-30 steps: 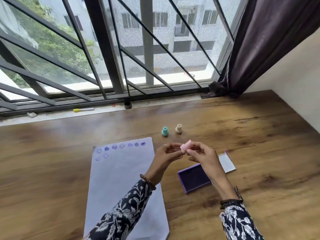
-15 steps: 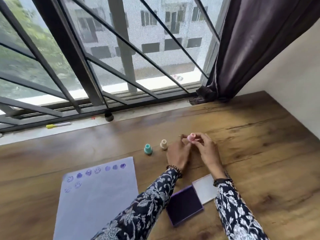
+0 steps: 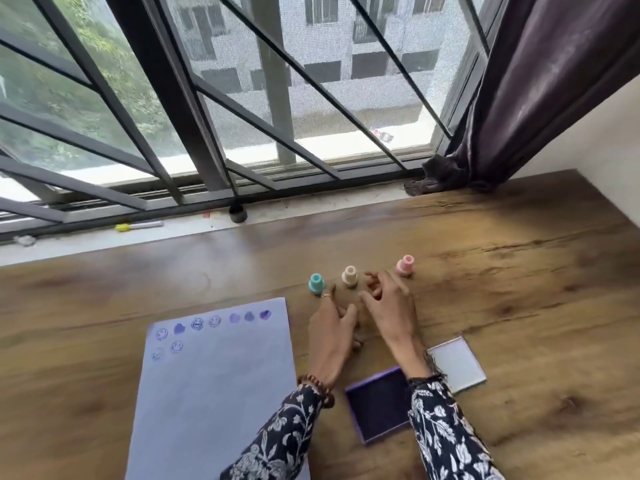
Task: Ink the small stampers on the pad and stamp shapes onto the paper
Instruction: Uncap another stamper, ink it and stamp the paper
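Observation:
Three small stampers stand in a row on the wooden table: a teal stamper (image 3: 316, 283), a cream stamper (image 3: 349, 275) and a pink stamper (image 3: 405, 265). My left hand (image 3: 330, 332) rests just below the teal and cream ones, fingers loosely curled, holding nothing. My right hand (image 3: 389, 306) lies beside it with fingers spread, its tips a little left of the pink stamper and apart from it. The white paper (image 3: 214, 386) at the left carries purple smiley and heart prints along its top. The purple ink pad (image 3: 379, 403) lies open under my right wrist.
The pad's clear lid (image 3: 457, 367) lies right of the pad. A window sill runs along the table's far edge with a yellow-capped marker (image 3: 138, 225) and a small black cup (image 3: 238, 213). A dark curtain (image 3: 519, 98) hangs at the back right beside a white wall.
The pink stamper was held between both hands; now it stands on the table right of the cream one, and both hands have let go and drawn back.

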A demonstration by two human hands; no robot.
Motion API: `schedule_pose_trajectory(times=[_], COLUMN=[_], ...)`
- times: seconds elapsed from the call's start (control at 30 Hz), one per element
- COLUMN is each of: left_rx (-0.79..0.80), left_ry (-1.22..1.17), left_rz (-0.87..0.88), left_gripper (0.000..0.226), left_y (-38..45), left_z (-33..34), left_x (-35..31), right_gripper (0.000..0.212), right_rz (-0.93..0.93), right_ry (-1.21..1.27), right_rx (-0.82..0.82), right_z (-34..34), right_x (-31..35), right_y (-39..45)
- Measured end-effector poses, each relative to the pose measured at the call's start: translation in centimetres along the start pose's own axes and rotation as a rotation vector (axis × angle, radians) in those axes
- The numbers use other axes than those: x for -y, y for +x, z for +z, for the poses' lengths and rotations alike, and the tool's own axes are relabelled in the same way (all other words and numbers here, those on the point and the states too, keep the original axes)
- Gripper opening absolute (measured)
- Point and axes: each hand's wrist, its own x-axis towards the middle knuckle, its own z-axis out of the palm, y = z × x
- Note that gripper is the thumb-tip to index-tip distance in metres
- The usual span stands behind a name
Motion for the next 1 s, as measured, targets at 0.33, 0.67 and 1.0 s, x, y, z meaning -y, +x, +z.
schedule_pose_trajectory(times=[0.33, 0.67, 1.0], left_rx=[-0.018, 0.225, 0.182], left_ry=[-0.268, -0.642, -0.28], left_rz=[0.0, 0.014, 0.196], left_gripper=[0.022, 0.018, 0.014], left_y=[-0.3, -7.3, -9.8], left_z=[-1.0, -3.2, -4.0], left_x=[-0.6, 0.0, 1.3], right_gripper=[0.031, 0.019, 0.036], right_rz=[-0.106, 0.043, 0.429], right_ry=[0.124, 0.578, 0.642], right_rx=[0.049, 0.117, -0.135], right_z=[-1.6, -5.5, -4.3], right_x=[0.2, 1.6, 3.0], right_y=[-1.0, -10.0, -13.8])
